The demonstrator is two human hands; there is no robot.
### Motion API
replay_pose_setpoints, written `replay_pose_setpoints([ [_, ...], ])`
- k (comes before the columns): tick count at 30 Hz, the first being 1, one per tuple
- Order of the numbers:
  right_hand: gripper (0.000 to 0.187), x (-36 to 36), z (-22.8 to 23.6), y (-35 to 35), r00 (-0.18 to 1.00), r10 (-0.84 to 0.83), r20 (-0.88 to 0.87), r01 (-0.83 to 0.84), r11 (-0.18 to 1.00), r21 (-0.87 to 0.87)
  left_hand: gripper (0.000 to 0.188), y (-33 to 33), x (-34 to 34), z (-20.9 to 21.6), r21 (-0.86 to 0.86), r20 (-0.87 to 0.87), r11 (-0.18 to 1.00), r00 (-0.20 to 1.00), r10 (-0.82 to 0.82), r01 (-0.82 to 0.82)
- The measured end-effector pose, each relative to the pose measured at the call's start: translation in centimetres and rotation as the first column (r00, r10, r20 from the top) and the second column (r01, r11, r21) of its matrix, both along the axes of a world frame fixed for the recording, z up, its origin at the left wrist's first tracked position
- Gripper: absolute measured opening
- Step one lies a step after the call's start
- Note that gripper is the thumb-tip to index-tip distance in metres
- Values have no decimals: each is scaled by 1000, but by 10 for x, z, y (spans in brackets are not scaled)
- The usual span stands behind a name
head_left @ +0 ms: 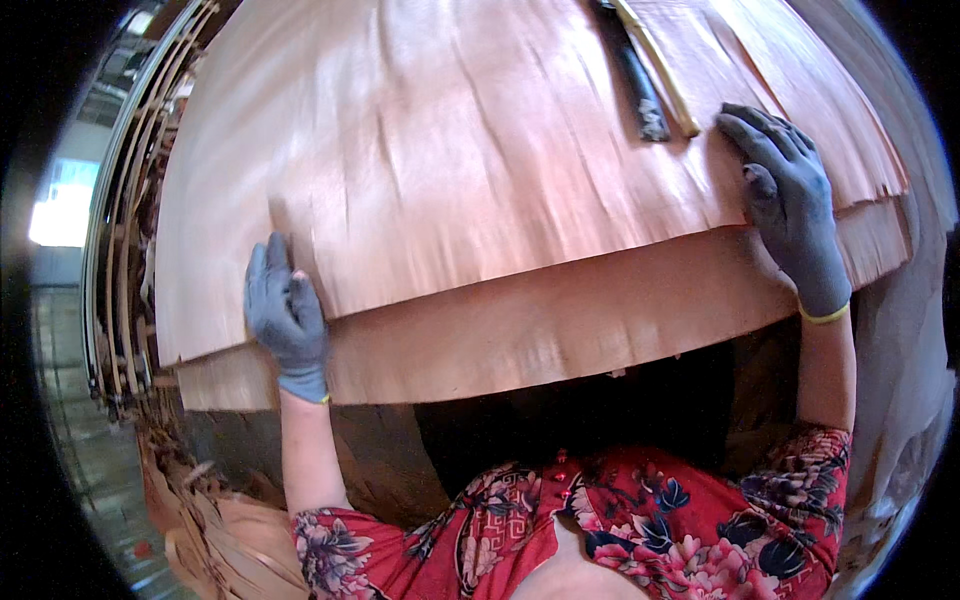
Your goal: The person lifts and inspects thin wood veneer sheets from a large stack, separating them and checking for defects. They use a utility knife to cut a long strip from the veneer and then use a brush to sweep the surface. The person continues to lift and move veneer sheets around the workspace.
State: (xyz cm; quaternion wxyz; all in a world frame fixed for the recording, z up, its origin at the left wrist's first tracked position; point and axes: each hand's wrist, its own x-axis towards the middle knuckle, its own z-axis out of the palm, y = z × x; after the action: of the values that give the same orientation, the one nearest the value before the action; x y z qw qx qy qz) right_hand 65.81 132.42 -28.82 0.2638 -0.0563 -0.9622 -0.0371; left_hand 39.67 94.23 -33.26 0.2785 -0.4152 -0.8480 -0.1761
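A wide sheet of pinkish wood veneer [420,170] spreads out in front of me, rippled with lengthwise creases. Under its near edge a second veneer sheet [520,350] sticks out toward me. My left hand [288,315], in a grey glove, lies on the near left part of the top sheet with its fingers stretched out. Farther right, my right hand [785,190], gloved alike, rests flat near the top sheet's right side, holding nothing. Left of its fingertips lie a dark rod-like tool [637,85] and a thin yellowish stick [662,75], their far ends cut off.
Along the left side runs a stack of thin sheets with ragged edges [125,250]. Torn veneer scraps [215,520] lie low at the left. Greyish plastic-like sheeting [905,330] hangs at the right. A dark gap [590,410] separates the near edge from my body.
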Motion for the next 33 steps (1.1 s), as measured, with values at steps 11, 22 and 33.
replay_pose_setpoints([
  [11,27,-11,3,-1,993,-43,-112,36,997,-67,41,2,-1,6,-20,10,996,996,91,-91],
  [22,30,-5,-12,-4,971,-87,-223,84,996,-21,52,38,11,11,-107,-48,994,998,29,-34],
  [33,16,126,31,7,727,-621,-291,654,756,22,57,29,36,108,191,199,980,975,-101,63],
])
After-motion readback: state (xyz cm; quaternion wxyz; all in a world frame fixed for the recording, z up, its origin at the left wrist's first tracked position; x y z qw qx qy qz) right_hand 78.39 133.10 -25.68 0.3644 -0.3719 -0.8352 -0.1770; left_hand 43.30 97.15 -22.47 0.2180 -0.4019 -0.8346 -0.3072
